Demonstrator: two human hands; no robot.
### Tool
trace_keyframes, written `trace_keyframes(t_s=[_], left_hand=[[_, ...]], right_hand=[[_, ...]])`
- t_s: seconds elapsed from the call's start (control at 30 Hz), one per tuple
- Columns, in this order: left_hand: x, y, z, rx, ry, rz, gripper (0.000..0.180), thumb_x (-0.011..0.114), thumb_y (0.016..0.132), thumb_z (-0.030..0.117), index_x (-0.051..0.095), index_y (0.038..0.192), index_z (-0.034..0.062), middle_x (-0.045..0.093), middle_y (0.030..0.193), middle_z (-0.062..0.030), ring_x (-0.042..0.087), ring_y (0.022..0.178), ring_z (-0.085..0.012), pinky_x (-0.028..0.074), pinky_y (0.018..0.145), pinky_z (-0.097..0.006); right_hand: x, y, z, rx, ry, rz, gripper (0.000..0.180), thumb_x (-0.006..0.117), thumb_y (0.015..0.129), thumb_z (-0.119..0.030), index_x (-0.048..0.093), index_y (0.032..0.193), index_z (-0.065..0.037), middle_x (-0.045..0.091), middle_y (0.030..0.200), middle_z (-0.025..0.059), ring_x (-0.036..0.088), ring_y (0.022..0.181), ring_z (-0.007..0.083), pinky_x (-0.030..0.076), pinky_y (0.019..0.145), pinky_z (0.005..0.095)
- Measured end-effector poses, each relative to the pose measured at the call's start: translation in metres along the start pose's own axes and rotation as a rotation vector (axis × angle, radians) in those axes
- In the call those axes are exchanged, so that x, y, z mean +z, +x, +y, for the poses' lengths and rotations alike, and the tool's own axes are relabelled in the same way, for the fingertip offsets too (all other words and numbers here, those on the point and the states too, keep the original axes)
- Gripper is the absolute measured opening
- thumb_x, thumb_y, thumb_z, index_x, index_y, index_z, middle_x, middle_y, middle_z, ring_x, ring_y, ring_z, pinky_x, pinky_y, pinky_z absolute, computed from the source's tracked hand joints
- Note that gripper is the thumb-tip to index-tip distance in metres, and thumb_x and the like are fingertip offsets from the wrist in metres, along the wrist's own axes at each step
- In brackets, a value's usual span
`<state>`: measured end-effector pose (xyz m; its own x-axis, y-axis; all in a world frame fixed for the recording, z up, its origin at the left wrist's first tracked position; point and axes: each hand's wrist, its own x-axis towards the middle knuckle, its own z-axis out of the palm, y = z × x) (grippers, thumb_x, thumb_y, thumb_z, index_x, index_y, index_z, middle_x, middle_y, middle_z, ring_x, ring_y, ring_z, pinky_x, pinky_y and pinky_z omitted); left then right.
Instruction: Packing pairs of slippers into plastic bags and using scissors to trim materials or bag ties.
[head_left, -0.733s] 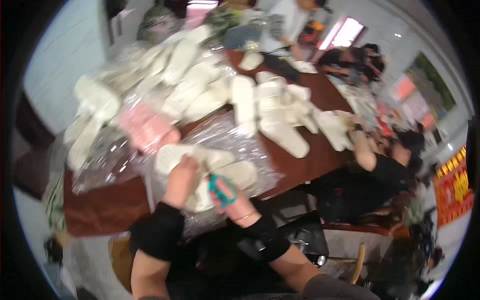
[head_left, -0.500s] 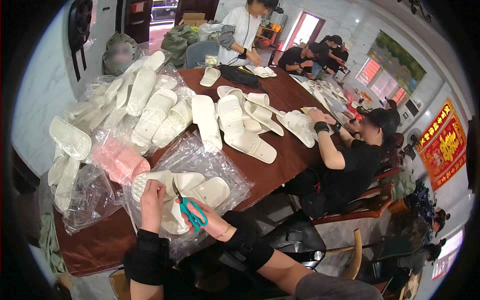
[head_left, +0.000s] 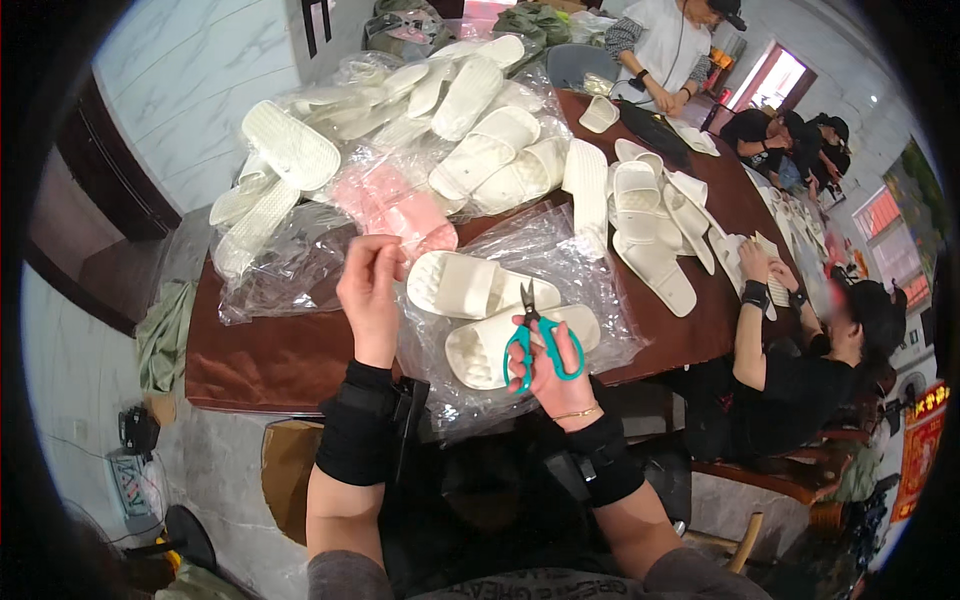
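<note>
My right hand (head_left: pixel 562 378) holds a pair of scissors (head_left: pixel 519 350) with teal handles and dark blades pointing away from me, slightly apart at the tips. Beneath them lies a white slipper (head_left: pixel 478 352), and just beyond it another white slipper (head_left: pixel 458 283), both on a clear plastic bag (head_left: pixel 610 350). Left of this pair, my left hand (head_left: pixel 370 290) is raised with its fingertips pinched together. Whatever they hold, if anything, is too small to make out. Pink slippers (head_left: pixel 400 208) in clear plastic lie just behind that hand.
A heap of white slippers (head_left: pixel 470 95) in clear bags covers the far left of the brown table (head_left: pixel 290 365). Loose white slippers (head_left: pixel 650 265) lie to the right. One co-worker (head_left: pixel 845 370) handles a slipper at the right edge; another person (head_left: pixel 665 50) stands at the far end.
The view has swung left, so the table sits further right. My left hand has moved off the near slippers toward the left. The scissors have turned in my right hand, their blades now parted.
</note>
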<state>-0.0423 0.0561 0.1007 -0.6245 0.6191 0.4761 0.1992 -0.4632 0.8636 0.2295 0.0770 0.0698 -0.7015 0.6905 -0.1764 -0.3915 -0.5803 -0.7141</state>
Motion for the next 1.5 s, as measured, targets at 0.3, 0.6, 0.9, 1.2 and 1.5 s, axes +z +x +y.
trace_keyframes(t_s=[0.3,0.6,0.9,1.2,1.5], left_hand=[[-0.057,-0.047,0.099,0.204,0.000,0.326,0.008,0.051,0.106,0.003,0.059,0.108,0.0007,0.055,0.087,-0.0043,0.046,0.074,-0.0099,0.039,0.066,-0.025],[-0.324,-0.219,0.053,-0.046,1.123,0.311,0.023,0.058,0.101,0.006,0.061,0.123,0.0033,0.064,0.099,-0.0097,0.062,0.092,-0.0241,0.048,0.085,-0.032],[-0.135,-0.112,0.120,0.005,0.873,-0.434,0.027,0.064,0.093,0.005,0.066,0.120,0.0033,0.069,0.116,-0.0164,0.066,0.109,-0.0366,0.052,0.093,-0.040],[-0.003,-0.094,-0.021,0.142,0.775,-0.881,0.032,0.063,0.093,0.013,0.059,0.123,0.0054,0.068,0.115,-0.0171,0.068,0.100,-0.0385,0.056,0.084,-0.046],[-0.004,-0.101,-0.057,0.260,0.756,-0.858,0.021,0.067,0.090,0.016,0.060,0.109,0.0076,0.066,0.091,-0.0161,0.068,0.086,-0.0382,0.054,0.074,-0.047]], right_hand=[[0.001,-0.005,-0.003,-0.331,-0.009,0.184,0.063,0.049,0.102,-0.061,0.050,0.139,-0.011,0.054,0.094,0.0027,0.053,0.082,0.0153,0.045,0.069,0.0325],[0.024,-0.020,-0.001,-0.348,0.045,0.183,0.053,0.051,0.104,-0.052,0.052,0.134,-0.008,0.054,0.091,0.0040,0.053,0.078,0.0161,0.043,0.065,0.0333],[0.007,-0.020,0.000,-0.148,-0.083,0.151,0.052,0.051,0.105,-0.048,0.052,0.136,-0.007,0.058,0.091,0.0053,0.056,0.077,0.0162,0.047,0.064,0.0338],[0.010,-0.021,0.007,-0.095,-0.232,0.055,0.050,0.050,0.107,-0.043,0.051,0.140,-0.004,0.061,0.091,0.0073,0.060,0.074,0.0154,0.051,0.060,0.0310],[0.017,-0.025,0.004,0.099,-0.379,-0.130,0.045,0.048,0.109,-0.040,0.052,0.141,-0.008,0.063,0.094,0.0046,0.061,0.077,0.0109,0.053,0.064,0.0266]])
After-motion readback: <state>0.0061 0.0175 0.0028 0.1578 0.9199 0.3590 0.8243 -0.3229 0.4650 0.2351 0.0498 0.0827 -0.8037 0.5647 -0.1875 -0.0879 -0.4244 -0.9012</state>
